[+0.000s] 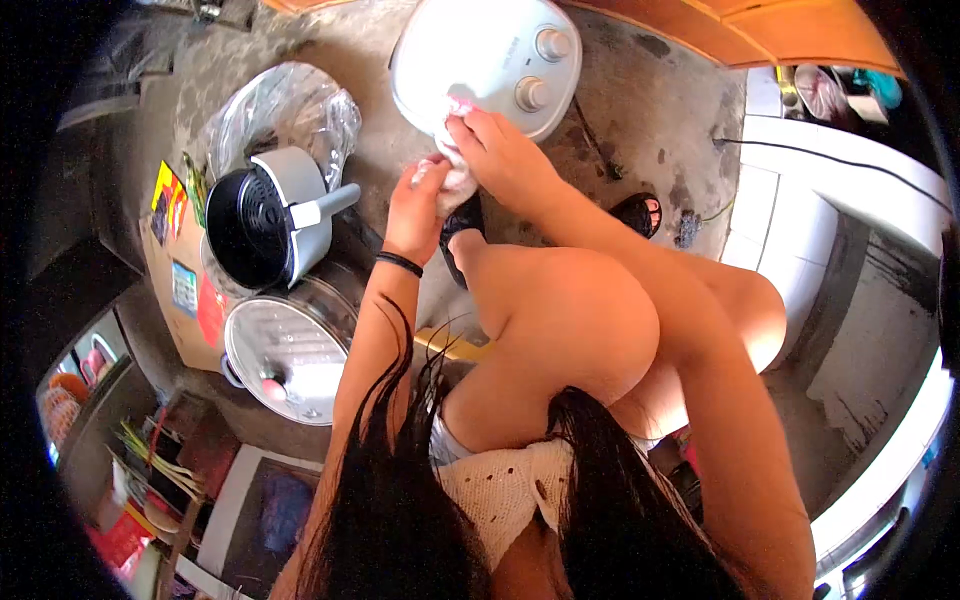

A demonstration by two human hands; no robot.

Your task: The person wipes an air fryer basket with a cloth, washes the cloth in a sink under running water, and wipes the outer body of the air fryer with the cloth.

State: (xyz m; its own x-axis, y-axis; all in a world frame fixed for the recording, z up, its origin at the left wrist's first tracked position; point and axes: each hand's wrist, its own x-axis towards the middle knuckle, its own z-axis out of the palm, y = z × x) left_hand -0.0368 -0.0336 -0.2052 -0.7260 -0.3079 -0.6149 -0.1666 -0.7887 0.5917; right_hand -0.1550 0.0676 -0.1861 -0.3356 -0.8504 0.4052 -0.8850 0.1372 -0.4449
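Observation:
Both hands are closed around a crumpled white cloth (457, 186) with a bit of pink at its upper end. My left hand (418, 195), with a black band on the wrist, grips its left side. My right hand (495, 150) pinches it from the upper right. Just beyond the cloth is a white air fryer (480, 50) with two round knobs; the cloth's upper end overlaps its near edge, and I cannot tell whether they touch. To the left, an air fryer basket (250, 225) with a black inside lies tilted, its grey handle pointing right.
A clear plastic bag (325, 105) lies behind the basket. Nearer me are a pot's glass lid (285, 350) and a flattened cardboard box (170, 290). White tiled ledge (785, 215) runs along the right. A dark cord (598, 140) crosses the concrete floor beside the air fryer.

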